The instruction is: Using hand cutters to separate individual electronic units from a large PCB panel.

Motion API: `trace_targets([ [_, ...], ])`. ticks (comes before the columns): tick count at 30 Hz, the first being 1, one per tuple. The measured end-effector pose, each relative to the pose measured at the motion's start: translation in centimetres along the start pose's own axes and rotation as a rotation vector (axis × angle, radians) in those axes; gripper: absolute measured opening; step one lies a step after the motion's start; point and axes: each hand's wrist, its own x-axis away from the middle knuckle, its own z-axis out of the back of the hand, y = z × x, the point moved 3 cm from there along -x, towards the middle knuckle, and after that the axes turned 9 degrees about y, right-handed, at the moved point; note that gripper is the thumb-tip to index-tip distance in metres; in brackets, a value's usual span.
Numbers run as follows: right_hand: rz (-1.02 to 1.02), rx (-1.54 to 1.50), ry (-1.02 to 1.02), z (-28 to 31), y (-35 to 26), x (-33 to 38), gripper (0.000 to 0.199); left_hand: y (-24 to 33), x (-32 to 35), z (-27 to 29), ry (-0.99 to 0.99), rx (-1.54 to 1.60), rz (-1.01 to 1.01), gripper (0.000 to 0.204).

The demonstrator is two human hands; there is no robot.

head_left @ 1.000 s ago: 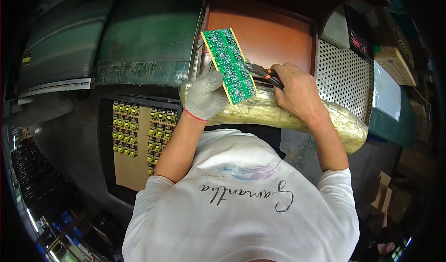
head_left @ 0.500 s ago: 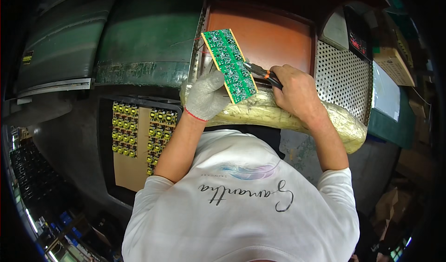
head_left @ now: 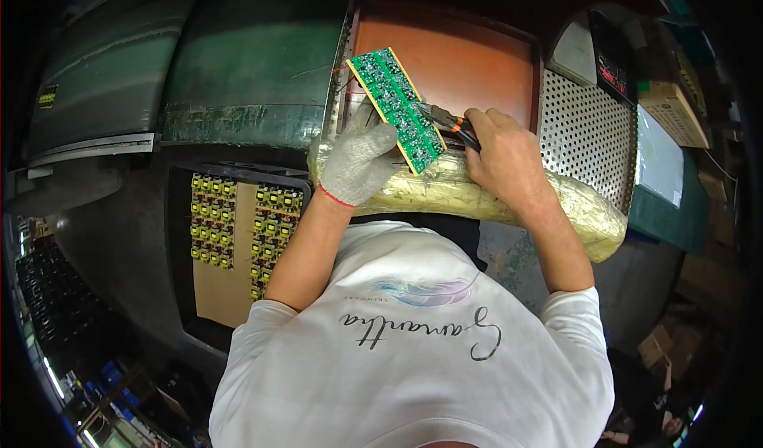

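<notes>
A green circuit board panel (head_left: 389,98) with yellow edge strips is held up at a slant, its solder side facing me. My left hand (head_left: 359,162), in a grey knitted glove with a red cuff, grips the panel by its lower left edge; some of its fingers are hidden behind the board. My bare right hand (head_left: 507,150) is closed round the handles of a pair of cutting pliers (head_left: 451,122) with orange and black grips. The jaws of the pliers meet the right edge of the panel near its middle; whether they pinch anything is too small to tell.
An orange-brown tray (head_left: 469,58) lies behind the board. A yellow plastic-wrapped roll (head_left: 572,201) runs along the near edge. At left, a black bin (head_left: 181,265) holds several boards with yellow components (head_left: 213,209). A perforated metal plate (head_left: 584,130) and cardboard boxes (head_left: 671,110) stand at right.
The board panel has tilted further, its lower end shifting right. My left hand has moved slightly right with it, while the pliers stay near the right edge. A person shows at the lower right.
</notes>
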Motion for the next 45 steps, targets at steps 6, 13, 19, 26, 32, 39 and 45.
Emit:
trace_targets([
  [6,-0.039,-0.03,-0.095,-0.6,0.8,0.2,0.038,0.1,0.0,0.0,-0.038,0.027,0.014,0.06],
  [13,0.049,-0.048,0.031,-0.2,0.6,-0.6,0.039,0.3,0.1,0.0,-0.01,0.065,0.053,0.06],
  [19,0.08,-0.051,0.032,-0.8,1.6,-0.6,0.039,0.4,0.3,0.1,0.002,0.07,0.06,0.059],
  [26,0.045,-0.141,0.072,-1.9,1.7,-1.4,0.037,0.6,0.2,-0.7,-0.056,0.035,0.057,0.061],
  [32,0.01,-0.054,0.094,-1.4,1.1,-2.4,0.037,0.5,0.3,-0.8,-0.053,0.019,0.034,0.062],
  [39,0.024,-0.038,0.1,-0.8,1.1,-2.5,0.037,0.6,0.3,-0.8,-0.054,0.007,0.06,0.063],
  [45,0.04,-0.022,0.109,-0.4,0.8,-2.4,0.033,0.5,0.5,-0.5,-0.042,0.004,0.075,0.065],
])
